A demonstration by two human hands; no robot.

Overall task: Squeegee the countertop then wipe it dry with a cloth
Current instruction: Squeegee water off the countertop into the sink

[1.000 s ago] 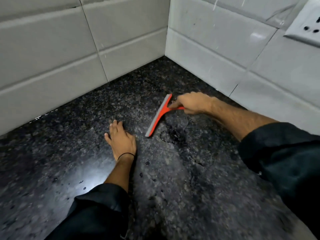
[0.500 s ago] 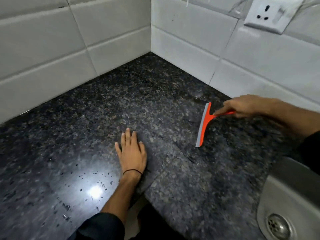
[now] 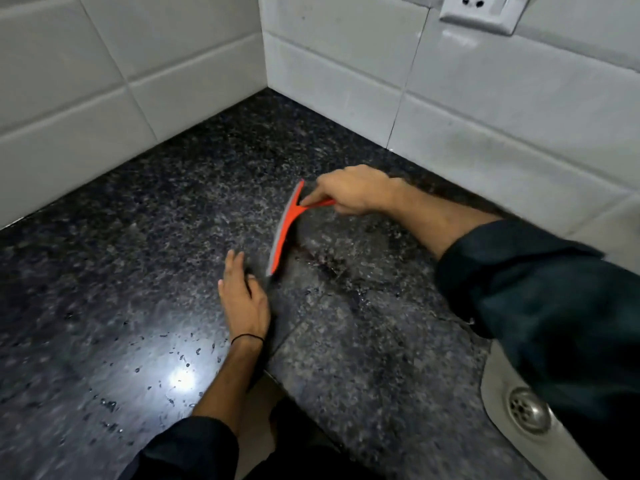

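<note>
Orange plastic squeegee with a grey rubber blade (image 3: pixel 284 227) lies with its blade on the dark speckled granite countertop (image 3: pixel 173 209), near the tiled corner. The right hand (image 3: pixel 353 194) grips its handle with curled fingers. The left hand (image 3: pixel 244 299) rests flat, fingers straight, just beside the blade's near end.

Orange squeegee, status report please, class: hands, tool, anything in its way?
Right hand grips orange plastic squeegee by its handle, blade on speckled black granite countertop. Left hand flat on countertop, just beside blade's near end, possibly in its path.
</note>
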